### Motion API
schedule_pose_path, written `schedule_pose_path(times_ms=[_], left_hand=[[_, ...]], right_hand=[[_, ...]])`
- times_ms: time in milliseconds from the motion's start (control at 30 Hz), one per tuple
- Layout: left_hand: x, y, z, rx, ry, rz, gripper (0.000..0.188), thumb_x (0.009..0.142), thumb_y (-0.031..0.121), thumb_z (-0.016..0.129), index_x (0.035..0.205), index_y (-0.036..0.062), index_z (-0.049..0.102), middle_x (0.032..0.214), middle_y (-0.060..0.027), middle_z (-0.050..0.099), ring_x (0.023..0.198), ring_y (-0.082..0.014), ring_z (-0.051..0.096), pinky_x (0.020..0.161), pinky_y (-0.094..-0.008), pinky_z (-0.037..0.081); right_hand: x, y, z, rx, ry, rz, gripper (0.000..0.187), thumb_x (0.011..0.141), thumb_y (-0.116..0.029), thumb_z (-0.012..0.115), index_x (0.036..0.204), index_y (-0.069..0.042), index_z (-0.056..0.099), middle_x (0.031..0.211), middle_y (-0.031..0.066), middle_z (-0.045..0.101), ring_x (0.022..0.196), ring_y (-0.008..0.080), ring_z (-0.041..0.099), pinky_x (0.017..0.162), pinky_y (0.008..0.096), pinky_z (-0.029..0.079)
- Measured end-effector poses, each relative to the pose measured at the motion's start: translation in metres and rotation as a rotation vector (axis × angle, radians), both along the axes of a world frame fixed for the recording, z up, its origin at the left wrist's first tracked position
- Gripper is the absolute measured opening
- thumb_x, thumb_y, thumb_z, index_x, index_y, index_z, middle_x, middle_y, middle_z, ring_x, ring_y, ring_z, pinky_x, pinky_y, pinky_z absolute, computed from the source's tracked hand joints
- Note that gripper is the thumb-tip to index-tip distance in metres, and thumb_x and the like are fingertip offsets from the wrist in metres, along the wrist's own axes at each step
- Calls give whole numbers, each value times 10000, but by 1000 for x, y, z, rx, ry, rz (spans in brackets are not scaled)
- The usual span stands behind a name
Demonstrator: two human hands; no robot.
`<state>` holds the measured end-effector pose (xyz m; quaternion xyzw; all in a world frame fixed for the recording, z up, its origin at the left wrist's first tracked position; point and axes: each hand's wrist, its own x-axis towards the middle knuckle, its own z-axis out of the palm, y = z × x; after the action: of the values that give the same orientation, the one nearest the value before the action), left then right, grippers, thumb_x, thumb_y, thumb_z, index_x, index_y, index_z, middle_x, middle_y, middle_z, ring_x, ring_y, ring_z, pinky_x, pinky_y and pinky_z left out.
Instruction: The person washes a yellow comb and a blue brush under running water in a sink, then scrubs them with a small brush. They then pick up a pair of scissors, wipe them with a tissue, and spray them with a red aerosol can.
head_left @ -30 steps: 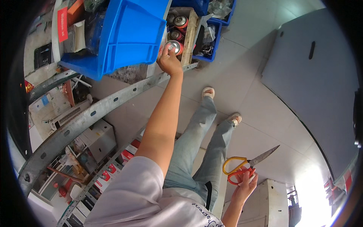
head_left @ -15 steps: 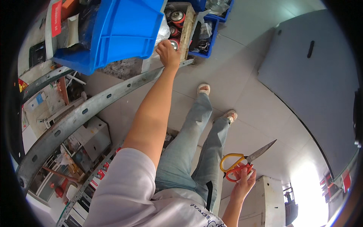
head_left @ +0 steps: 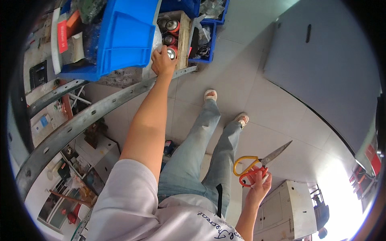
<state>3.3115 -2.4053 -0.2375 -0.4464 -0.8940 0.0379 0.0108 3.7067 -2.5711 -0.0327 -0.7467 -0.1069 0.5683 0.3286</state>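
Note:
My left hand (head_left: 163,64) reaches out to the upper left, at the near end of a wooden crate (head_left: 184,40). Its fingers are curled beside a red spray can (head_left: 171,53) and a clear plastic bag (head_left: 157,39); what they hold, if anything, is hidden. Further red cans (head_left: 173,26) stand in the crate. At the lower right, my right hand (head_left: 257,188) is closed around the red handle of a pair of scissors (head_left: 277,152). The scissors' other handle is yellow, and the blades point up and to the right, away from me.
A large blue bin (head_left: 126,40) stands left of the crate, smaller blue bins (head_left: 208,56) right of it. A slotted metal shelf rail (head_left: 96,105) curves below my left forearm. A grey panel (head_left: 325,68) stands on the right, a pale cabinet (head_left: 281,213) at the lower right.
The view has shifted, so the crate and bins appear further left. My left hand stays beside the near can, with more of the cans showing. My right hand keeps hold of the scissors.

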Motion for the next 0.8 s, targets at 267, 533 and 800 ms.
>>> schedule_pose_path(times_ms=[267,533,800], left_hand=[[49,-17,62,151,-187,-243,522,672,206,658,1141,199,429,1132,-107,444,877,-347,541,696,-434,464],[162,-70,149,109,-244,-565,606,626,283,673,1174,200,430,1002,-114,458,896,-308,529,659,-425,463],[379,-101,282,-102,-676,-1170,635,515,222,723,1095,158,471,930,-99,440,845,-292,492,677,-391,435]], right_hand=[[-5,-2,50,115,-13,-27,150,809,-122,568,868,7,517,857,94,597,776,139,576,730,294,489],[80,-61,90,213,-57,-297,164,825,-127,557,875,21,507,887,114,614,813,149,582,753,281,469],[245,-127,108,415,-173,-769,168,827,-139,548,906,5,509,874,115,611,779,141,593,703,276,497]])
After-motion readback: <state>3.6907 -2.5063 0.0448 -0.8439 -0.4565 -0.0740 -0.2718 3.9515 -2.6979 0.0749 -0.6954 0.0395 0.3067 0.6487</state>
